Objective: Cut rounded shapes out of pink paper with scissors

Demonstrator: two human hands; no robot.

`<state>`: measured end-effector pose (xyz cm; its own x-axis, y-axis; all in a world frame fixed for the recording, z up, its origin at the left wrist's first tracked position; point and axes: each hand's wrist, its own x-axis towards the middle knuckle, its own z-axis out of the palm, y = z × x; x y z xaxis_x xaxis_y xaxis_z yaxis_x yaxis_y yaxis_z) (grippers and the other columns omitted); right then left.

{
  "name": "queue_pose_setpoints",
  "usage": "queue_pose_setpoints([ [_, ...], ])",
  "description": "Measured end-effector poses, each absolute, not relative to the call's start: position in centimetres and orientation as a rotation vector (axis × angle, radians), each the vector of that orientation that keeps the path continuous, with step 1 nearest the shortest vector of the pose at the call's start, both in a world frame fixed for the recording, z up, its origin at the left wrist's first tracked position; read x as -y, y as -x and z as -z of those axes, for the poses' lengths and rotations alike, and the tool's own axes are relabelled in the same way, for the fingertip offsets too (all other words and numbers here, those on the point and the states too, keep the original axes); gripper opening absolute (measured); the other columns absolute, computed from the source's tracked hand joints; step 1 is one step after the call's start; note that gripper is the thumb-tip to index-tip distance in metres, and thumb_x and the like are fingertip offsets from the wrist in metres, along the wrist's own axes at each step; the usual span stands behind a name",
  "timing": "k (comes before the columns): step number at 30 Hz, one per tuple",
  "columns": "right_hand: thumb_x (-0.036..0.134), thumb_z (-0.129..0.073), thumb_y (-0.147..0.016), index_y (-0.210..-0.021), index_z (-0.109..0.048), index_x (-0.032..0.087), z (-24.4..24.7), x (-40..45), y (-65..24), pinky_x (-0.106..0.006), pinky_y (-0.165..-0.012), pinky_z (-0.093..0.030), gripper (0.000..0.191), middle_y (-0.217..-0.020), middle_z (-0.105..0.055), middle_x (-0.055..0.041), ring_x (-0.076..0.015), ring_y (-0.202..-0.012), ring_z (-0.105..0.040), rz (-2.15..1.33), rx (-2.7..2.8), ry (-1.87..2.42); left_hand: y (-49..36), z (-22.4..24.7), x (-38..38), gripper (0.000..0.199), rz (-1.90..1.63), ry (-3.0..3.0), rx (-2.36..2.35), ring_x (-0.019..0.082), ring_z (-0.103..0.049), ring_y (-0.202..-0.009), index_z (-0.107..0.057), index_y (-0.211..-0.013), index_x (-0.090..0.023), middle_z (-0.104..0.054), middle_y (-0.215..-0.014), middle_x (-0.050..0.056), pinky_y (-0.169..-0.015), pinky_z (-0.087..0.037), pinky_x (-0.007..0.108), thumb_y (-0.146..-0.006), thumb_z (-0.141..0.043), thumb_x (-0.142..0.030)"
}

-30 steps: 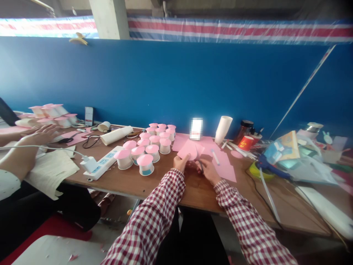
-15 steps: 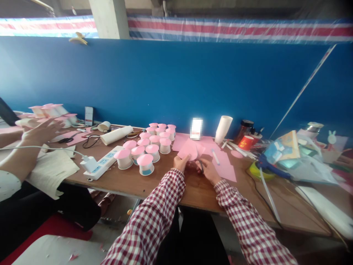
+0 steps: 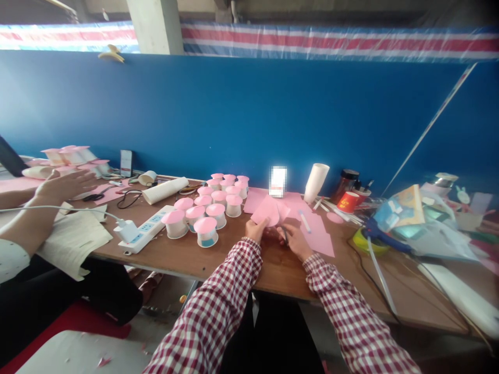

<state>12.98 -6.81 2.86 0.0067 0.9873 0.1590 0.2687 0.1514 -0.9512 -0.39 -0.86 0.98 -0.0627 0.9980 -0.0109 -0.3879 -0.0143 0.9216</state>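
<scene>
Reference point for this inspection is the white power strip (image 3: 150, 227), lying on the brown table (image 3: 241, 270) with a white plug (image 3: 127, 230) at its near end. The piece of pink paper (image 3: 265, 211) being handled is found well to the right of the strip, raised in front of the person, its outline partly curved. The left hand (image 3: 255, 230), right of the strip, pinches the paper by its near edge: the thumb presses on top, and the remaining fingers lie beneath and cannot be made out. The right hand (image 3: 295, 241), farther right of the strip, is curled round a dark tool (image 3: 286, 237), seemingly scissors; the fingers hide most of it, and how far its blades stand apart cannot be told. Just right of the strip, white containers with pink round tops (image 3: 206, 232) stand upright in close rows. Well right of the strip, beyond the hands, are flat pink sheets (image 3: 318, 240) bearing a marker (image 3: 305, 222); a lit phone (image 3: 278, 182) stands upright behind. Farther right of the strip are a white tube (image 3: 316, 183) and a red cup (image 3: 347, 202). Left of the strip, a co-worker's hand (image 3: 64, 185) has its fingers extended, and a pale cloth-like sheet (image 3: 80, 236) overhangs the table edge
</scene>
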Motion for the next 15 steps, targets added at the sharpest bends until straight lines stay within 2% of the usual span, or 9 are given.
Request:
queue_pose_setpoints([
  [15, 0.054, -0.061, -0.073, -0.094, -0.066, 0.013, -2.93, 6.86, -13.0, -0.023, -0.044, -0.042, 0.046, -0.056, -0.057, 0.0006, -0.0121, -0.046, -0.053, -0.916, 1.465, 1.29, 0.32, -0.68, 0.61, 0.029, -1.43, -0.871, -0.955, 0.01, -0.051, -0.041, -0.064, -0.072, -0.006, -0.06, -0.05, 0.004, -0.038, -0.041, 0.021, -0.06, -0.075, -0.031],
])
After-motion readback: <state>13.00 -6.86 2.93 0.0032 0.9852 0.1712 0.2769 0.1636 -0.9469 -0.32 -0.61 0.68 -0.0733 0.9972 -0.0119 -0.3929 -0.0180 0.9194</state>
